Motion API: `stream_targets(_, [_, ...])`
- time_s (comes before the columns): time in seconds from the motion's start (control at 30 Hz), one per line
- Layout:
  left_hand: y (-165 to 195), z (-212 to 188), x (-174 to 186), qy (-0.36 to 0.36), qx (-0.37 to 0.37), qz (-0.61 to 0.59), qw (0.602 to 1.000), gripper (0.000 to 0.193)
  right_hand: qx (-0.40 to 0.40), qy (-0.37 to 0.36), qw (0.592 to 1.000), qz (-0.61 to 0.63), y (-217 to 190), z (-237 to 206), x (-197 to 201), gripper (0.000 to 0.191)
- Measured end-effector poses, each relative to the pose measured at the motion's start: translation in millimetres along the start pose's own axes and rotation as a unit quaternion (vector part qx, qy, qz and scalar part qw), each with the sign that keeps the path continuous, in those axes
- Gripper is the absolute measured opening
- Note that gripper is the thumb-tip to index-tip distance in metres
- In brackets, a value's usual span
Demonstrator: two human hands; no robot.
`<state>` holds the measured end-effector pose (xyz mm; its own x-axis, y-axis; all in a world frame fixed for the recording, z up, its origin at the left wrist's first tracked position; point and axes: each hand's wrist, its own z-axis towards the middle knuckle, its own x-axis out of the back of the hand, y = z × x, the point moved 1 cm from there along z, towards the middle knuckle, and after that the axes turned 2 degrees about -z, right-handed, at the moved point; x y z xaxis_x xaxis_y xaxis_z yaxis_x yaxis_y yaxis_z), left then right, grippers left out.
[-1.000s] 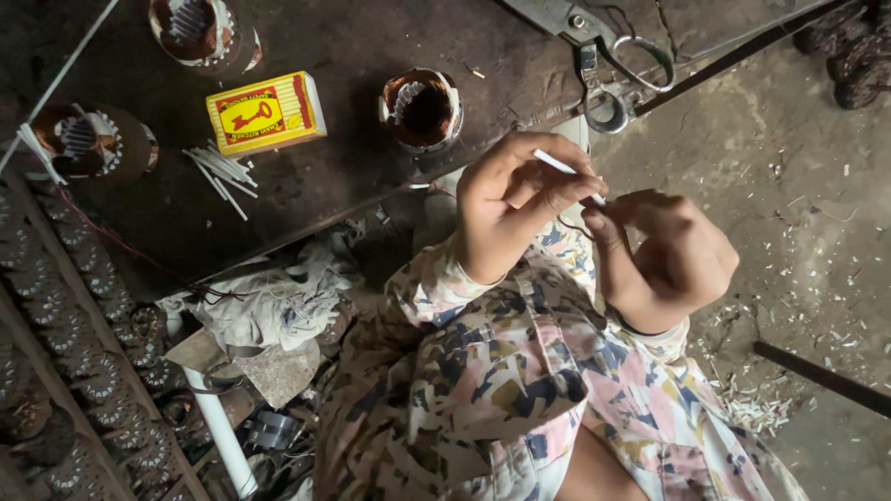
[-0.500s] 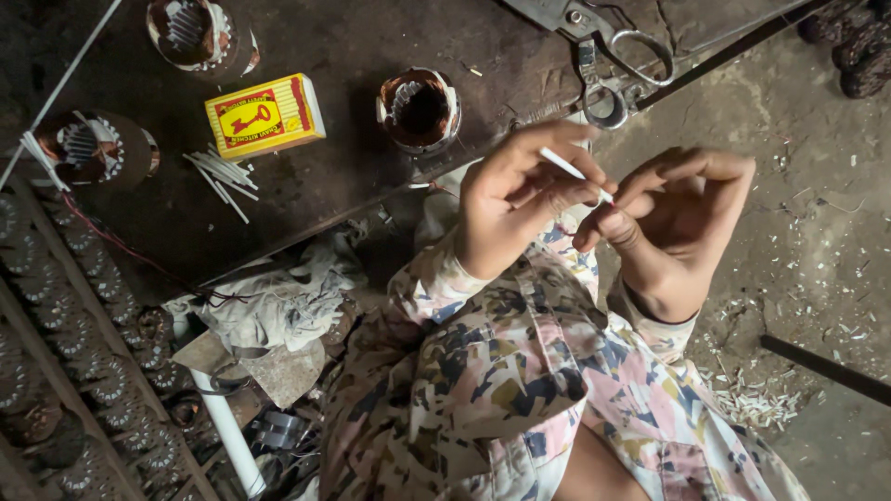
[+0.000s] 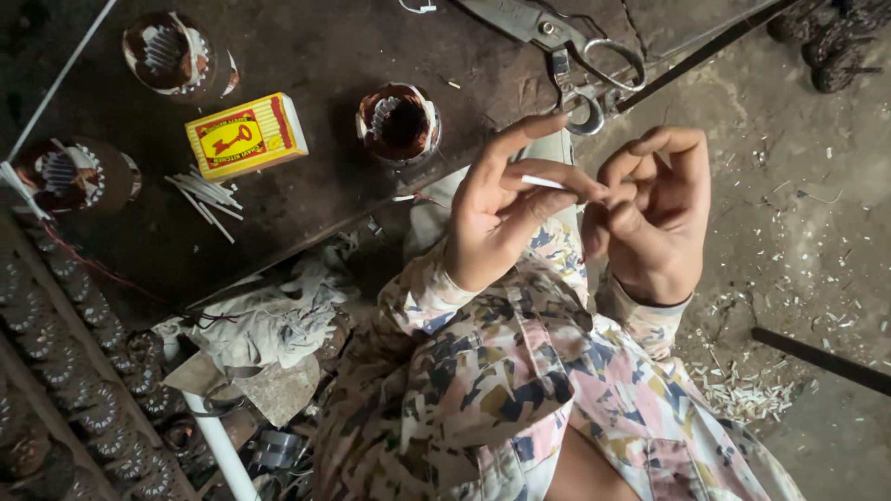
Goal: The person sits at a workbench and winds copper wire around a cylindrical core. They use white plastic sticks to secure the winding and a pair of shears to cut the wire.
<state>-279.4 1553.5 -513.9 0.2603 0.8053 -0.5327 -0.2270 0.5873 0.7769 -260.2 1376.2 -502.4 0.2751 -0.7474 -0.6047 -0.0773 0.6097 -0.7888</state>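
Left hand (image 3: 506, 218): grip narrow, thumb and fingers pinching the thin white paper strip (image 3: 548, 183) held above the lap.
Right hand (image 3: 654, 209): fingers curled in, pinching the strip's other end; the two hands touch.
Doing it well: judging by the pinch, keep the strip taut and level, with fingertip pressure light so it does not crease.
Tabletop (image 3: 306, 199) near edge: round copper-wound motor stator (image 3: 399, 121), white slips lining its slots.
Middle: yellow and red cardboard matchbox (image 3: 246, 134), loose white strips (image 3: 204, 195) beside it.
Far edge: steel scissors (image 3: 571, 56).

yellow-red rectangular box (image 3: 247, 135), on dark bench (image 3: 306, 199)
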Motion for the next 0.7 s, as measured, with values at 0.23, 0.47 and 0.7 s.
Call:
stream_targets(0.23, [4,-6,5,-0.021,-0.004,0.011,1.0,0.045,0.052,0.024,0.983,-0.174,-2,-13,9,0.028])
stream_targets(0.47, [13,7,-23,-0.157,-0.164,-0.005,0.974,0.038,0.064,-0.06,0.969,-0.233,-9,-12,31,0.024])
stream_targets(0.7, [17,-38,-76,-0.116,-0.439,0.197,0.869,0.026,0.289,-0.176,0.922,-0.186,0,-31,-4,0.02])
